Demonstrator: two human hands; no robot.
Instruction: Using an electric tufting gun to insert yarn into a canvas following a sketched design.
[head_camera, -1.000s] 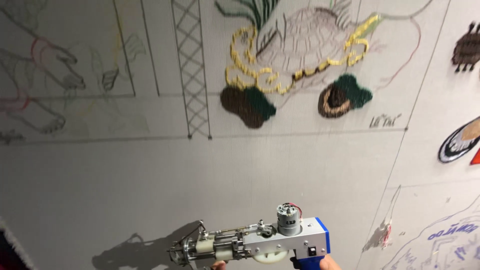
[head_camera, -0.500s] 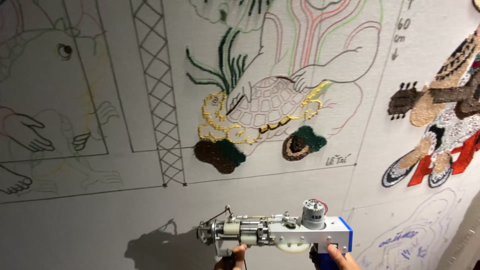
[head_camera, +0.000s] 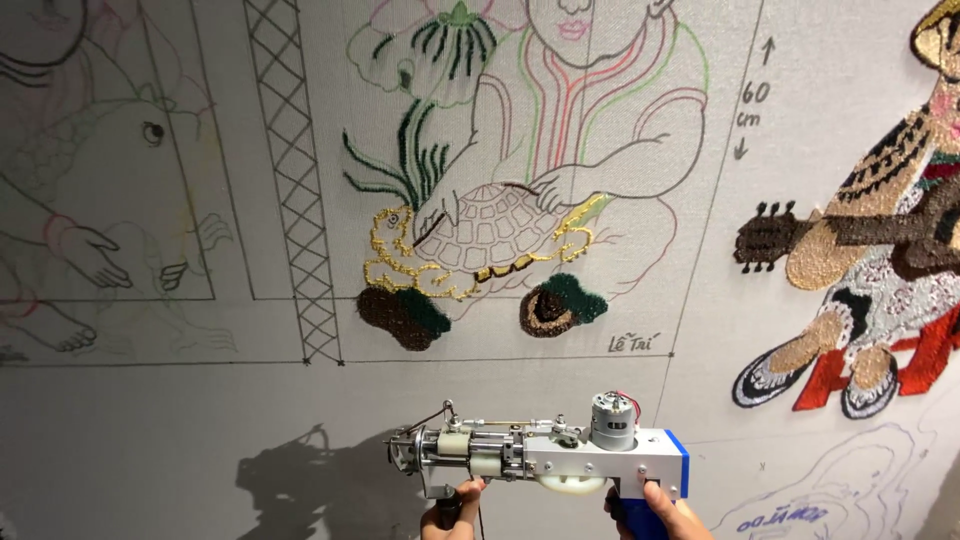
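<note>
Metal tool: tufting gun (head_camera: 540, 455), held level before the canvas (head_camera: 200, 440).
Left hand (head_camera: 452, 512): fingers clamped on front handle.
Right hand (head_camera: 655, 512): fingers clamped on blue grip.

tufting gun (head_camera: 535, 455): shiny metal, blue plastic | cloth (head_camera: 150, 440): matt grey weave | turtle patches (head_camera: 405, 315): fuzzy yarn

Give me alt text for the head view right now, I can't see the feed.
Two hands hold a tufting gun sideways, needle end to the left, in front of a grey cloth: the left hand on the front grip, the right hand on the blue rear handle. Above, the cloth carries outline drawings, with a partly tufted turtle at centre and a tufted guitar player at right.
</note>
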